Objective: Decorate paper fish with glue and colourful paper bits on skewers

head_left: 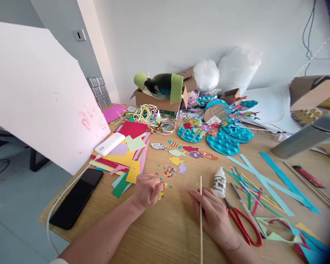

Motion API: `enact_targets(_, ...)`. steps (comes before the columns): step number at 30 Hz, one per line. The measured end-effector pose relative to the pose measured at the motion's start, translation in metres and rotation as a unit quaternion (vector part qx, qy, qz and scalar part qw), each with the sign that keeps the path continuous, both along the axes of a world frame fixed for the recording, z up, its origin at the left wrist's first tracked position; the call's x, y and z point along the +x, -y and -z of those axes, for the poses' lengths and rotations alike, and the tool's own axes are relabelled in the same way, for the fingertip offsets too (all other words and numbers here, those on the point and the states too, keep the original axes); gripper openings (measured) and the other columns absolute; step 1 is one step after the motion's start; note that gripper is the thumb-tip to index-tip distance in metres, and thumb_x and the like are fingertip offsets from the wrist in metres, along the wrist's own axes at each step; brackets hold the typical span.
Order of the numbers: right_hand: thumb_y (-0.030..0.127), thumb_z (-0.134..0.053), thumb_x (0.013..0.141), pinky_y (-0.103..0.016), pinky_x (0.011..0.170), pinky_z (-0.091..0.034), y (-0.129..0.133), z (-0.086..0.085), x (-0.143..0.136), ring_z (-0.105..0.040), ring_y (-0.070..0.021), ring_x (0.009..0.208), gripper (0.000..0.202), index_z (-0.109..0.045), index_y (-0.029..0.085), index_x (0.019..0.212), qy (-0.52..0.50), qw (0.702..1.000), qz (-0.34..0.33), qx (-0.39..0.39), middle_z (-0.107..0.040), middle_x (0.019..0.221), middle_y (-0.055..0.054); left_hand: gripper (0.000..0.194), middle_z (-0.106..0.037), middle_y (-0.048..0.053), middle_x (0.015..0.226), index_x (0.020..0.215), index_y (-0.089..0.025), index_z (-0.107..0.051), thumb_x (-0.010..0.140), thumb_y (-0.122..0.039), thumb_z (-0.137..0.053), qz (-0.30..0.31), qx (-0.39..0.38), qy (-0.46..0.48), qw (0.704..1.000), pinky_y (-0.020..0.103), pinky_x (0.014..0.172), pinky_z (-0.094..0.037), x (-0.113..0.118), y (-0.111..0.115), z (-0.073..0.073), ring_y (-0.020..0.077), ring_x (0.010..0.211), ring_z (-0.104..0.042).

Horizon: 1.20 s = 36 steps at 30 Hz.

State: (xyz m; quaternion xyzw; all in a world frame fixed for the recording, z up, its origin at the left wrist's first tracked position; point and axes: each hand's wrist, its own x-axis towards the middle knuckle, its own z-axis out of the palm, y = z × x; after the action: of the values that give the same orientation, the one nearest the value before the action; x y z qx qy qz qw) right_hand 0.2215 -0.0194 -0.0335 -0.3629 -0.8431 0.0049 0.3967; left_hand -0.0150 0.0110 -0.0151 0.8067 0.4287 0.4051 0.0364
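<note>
My left hand (147, 190) is closed in a fist beside a small pile of colourful paper dots (169, 171); whatever it may hold is hidden. In my right hand (210, 212) a thin wooden stick (201, 231) runs between the fingers, pointing away from me. A white glue bottle (219, 183) stands just beyond that hand. Red-handled scissors (243, 225) and a grey pen-like tool (244, 205) lie to its right. Past the dots are several paper fish, among them a yellow fish (176, 161), a purple fish (182, 168) and a pale green fish (177, 153).
Coloured paper sheets (133, 128) carry a white power bank (110, 144), cabled near a black phone (76, 198). Paper strips (266, 176) and a grey bottle (305, 135) occupy the right. Blue scalloped discs (222, 143) and a cardboard box (156, 101) sit at the back.
</note>
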Motion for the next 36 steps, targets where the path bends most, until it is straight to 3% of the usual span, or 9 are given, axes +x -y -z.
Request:
enact_targets(4,0.004,-0.052,0.087,-0.034,0.068,-0.046,-0.001,-0.004,-0.002,-0.056,-0.0189,0.074,0.03,-0.054,0.018,0.114,0.022,0.999,0.022,-0.009,-0.064,0.079,-0.006,0.069,-0.044,0.002,0.043,0.05,-0.023,-0.033,0.093,-0.06,0.006,0.011,-0.027,0.016,0.999,0.029,0.051,-0.029,-0.005,-0.002,0.003,0.0139,0.044,-0.042)
enact_targets(7,0.017,-0.054,0.09,-0.043,0.081,-0.049,-0.005,-0.005,-0.006,-0.059,-0.0261,0.101,0.035,-0.049,0.017,0.125,0.091,0.993,0.048,-0.06,-0.067,0.104,-0.013,0.07,-0.046,0.003,0.044,0.05,-0.022,-0.036,0.093,-0.061,0.004,0.016,-0.045,0.028,0.998,0.029,0.051,-0.031,-0.007,-0.001,0.004,0.014,0.046,-0.045)
enact_targets(10,0.03,-0.054,0.091,-0.055,0.105,-0.037,-0.011,0.0,-0.011,-0.042,-0.0313,0.132,0.043,-0.044,0.015,0.13,0.148,0.982,0.064,-0.096,-0.052,0.138,-0.018,0.068,-0.049,0.002,0.046,0.051,-0.022,-0.04,0.096,-0.056,-0.004,0.017,-0.063,0.03,0.997,0.028,0.053,-0.032,-0.007,0.0,0.004,0.0135,0.047,-0.047)
enact_targets(13,0.036,-0.05,0.093,-0.06,0.112,-0.027,-0.017,0.006,-0.016,-0.036,-0.0307,0.138,0.038,-0.047,0.016,0.125,0.183,0.972,0.069,-0.132,-0.046,0.146,-0.015,0.066,-0.051,0.002,0.047,0.051,-0.021,-0.042,0.099,-0.05,-0.007,0.017,-0.075,0.032,0.997,0.027,0.054,-0.034,-0.006,0.0,0.003,0.0127,0.047,-0.049)
enact_targets(16,0.039,-0.049,0.094,-0.061,0.112,-0.026,-0.018,0.005,-0.019,-0.04,-0.0304,0.135,0.034,-0.05,0.018,0.121,0.181,0.971,0.07,-0.14,-0.054,0.138,-0.013,0.065,-0.051,0.001,0.047,0.05,-0.021,-0.042,0.099,-0.049,-0.009,0.016,-0.078,0.035,0.996,0.026,0.054,-0.034,-0.004,0.001,0.002,0.0122,0.047,-0.049)
enact_targets(21,0.034,-0.045,0.095,-0.054,0.109,-0.034,-0.016,-0.004,-0.018,-0.058,-0.0254,0.108,0.021,-0.056,0.019,0.106,0.111,0.982,0.102,-0.111,-0.069,0.101,-0.011,0.065,-0.051,0.002,0.046,0.049,-0.021,-0.042,0.099,-0.05,-0.011,-0.006,-0.083,0.048,0.995,0.026,0.053,-0.035,-0.004,0.001,0.002,0.0126,0.047,-0.05)
enact_targets(27,0.038,-0.047,0.094,-0.058,0.112,-0.027,-0.019,0.002,-0.022,-0.038,-0.0297,0.135,0.039,-0.048,0.018,0.128,0.152,0.976,0.094,-0.127,-0.053,0.138,-0.014,0.066,-0.053,0.003,0.048,0.049,-0.021,-0.045,0.099,-0.049,-0.012,-0.028,-0.1,0.057,0.993,0.026,0.055,-0.037,-0.004,0.0,0.001,0.0134,0.05,-0.053)
enact_targets(31,0.037,-0.048,0.094,-0.058,0.111,-0.027,-0.018,0.0,-0.02,-0.051,-0.0279,0.119,0.032,-0.053,0.019,0.12,0.137,0.977,0.101,-0.127,-0.067,0.113,-0.011,0.065,-0.053,0.003,0.049,0.049,-0.021,-0.044,0.099,-0.05,-0.014,-0.023,-0.111,0.061,0.992,0.026,0.055,-0.037,-0.001,0.001,0.0,0.0129,0.05,-0.053)
enact_targets(36,0.028,-0.05,0.093,-0.048,0.095,-0.043,-0.016,-0.007,-0.014,-0.055,-0.0263,0.098,0.02,-0.056,0.018,0.109,0.089,0.983,0.123,-0.102,-0.067,0.093,-0.009,0.065,-0.05,0.002,0.046,0.049,-0.02,-0.046,0.1,-0.047,-0.016,-0.025,-0.113,0.071,0.991,0.026,0.055,-0.037,-0.001,0.001,0.0,0.0124,0.048,-0.052)
